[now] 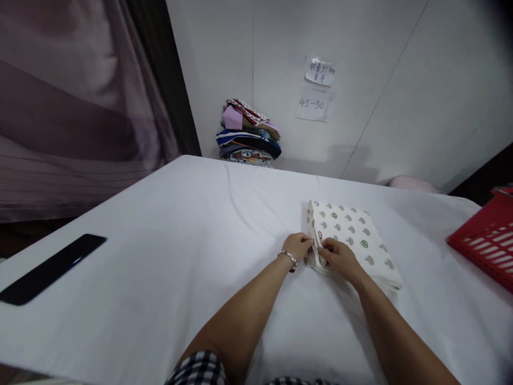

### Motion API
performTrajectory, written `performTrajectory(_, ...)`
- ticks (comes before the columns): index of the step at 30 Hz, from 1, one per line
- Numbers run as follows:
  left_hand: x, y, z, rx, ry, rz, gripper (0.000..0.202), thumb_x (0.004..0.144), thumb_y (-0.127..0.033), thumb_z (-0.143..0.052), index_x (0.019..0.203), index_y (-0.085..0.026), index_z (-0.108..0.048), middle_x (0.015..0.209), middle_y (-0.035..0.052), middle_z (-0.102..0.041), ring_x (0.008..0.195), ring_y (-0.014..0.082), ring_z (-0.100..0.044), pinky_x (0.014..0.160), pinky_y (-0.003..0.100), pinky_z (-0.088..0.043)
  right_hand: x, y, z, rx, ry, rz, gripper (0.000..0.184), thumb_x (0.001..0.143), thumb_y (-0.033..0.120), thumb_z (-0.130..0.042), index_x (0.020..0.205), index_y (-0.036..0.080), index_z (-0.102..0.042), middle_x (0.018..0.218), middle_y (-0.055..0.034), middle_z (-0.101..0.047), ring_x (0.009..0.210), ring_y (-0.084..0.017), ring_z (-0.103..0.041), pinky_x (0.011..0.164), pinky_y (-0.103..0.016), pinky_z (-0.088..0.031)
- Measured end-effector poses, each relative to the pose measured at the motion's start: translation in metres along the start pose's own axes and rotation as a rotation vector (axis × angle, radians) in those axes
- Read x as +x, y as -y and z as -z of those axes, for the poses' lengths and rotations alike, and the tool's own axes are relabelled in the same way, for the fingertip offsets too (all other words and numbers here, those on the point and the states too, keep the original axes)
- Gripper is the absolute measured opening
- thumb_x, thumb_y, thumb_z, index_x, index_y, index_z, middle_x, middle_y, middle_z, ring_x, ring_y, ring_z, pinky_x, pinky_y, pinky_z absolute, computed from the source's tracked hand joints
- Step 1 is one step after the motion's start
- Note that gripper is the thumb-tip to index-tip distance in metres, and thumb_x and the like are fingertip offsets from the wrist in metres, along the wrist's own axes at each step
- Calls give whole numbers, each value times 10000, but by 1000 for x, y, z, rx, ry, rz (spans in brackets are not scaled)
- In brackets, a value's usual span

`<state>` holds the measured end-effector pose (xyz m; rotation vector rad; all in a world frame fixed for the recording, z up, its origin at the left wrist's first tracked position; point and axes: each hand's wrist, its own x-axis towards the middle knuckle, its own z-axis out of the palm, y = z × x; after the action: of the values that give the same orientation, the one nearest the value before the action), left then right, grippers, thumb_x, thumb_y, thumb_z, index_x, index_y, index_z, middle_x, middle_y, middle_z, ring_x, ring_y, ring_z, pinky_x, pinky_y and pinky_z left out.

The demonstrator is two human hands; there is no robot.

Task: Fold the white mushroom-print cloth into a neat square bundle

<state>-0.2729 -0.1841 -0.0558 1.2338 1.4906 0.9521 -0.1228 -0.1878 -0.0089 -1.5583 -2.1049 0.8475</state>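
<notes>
A folded white cloth (352,230) printed with grey, green and red mushroom-like shapes lies on the white-covered table (180,224), right of the middle. At its left edge, where several layers show, my left hand (298,247) pinches the fabric, a silver bracelet on its wrist. Close beside it, my right hand (340,258) reaches over the near left corner, its fingers closed on the same layered edge. Both sets of fingertips are partly hidden by the hands and the folds.
A black flat slab (52,267) lies at the table's left side. Against the wall rises a stack of folded fabrics (248,136), under paper notes (316,103) to its right. A red plastic basket (487,240) stands at the right edge. Purple curtain (72,117) hangs on the left.
</notes>
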Motion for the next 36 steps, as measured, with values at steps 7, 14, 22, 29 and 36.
performTrajectory(7, 1, 1, -2, -10, 15, 14, 151, 732, -289, -573, 786, -157, -624, 623, -28, -614, 437, 58, -500, 493, 181, -410, -3, 17, -3, -270, -17, -51, 249, 734, 451, -491, 665, 211, -483, 605, 11, -575, 558, -134, -486, 504, -236, -271)
performTrajectory(14, 0, 1, -1, 26, 8, -16, 173, 725, -325, -579, 734, -159, -624, 542, -42, -574, 439, 66, -507, 492, 185, -394, -1, 11, -4, -188, -45, -39, 131, 688, 309, -495, 613, 207, -459, 553, 20, -525, 530, -123, -444, 497, -243, -260)
performTrajectory(22, -5, -6, 1, 94, -36, -12, 184, 716, -339, -572, 711, -166, -634, 606, -16, -624, 538, 85, -544, 535, 190, -390, 4, -12, 3, 514, 41, -177, 216, 622, 378, -578, 648, 210, -444, 464, 73, -404, 411, -90, -372, 443, -231, -288)
performTrajectory(29, -5, -5, 0, 112, -50, -62, 240, 739, -366, -526, 709, -167, -657, 644, -7, -627, 608, 100, -543, 555, 193, -397, -1, 14, -8, -218, -71, -83, 243, 700, 451, -522, 725, 211, -492, 619, 8, -568, 552, -135, -482, 513, -242, -271)
performTrajectory(36, -3, -1, -3, -10, -6, -131, 202, 718, -314, -540, 735, -157, -666, 673, -14, -632, 640, 96, -543, 602, 188, -415, 0, 9, -7, -235, -71, -94, 242, 693, 443, -523, 679, 208, -465, 593, 8, -536, 525, -128, -446, 492, -242, -259)
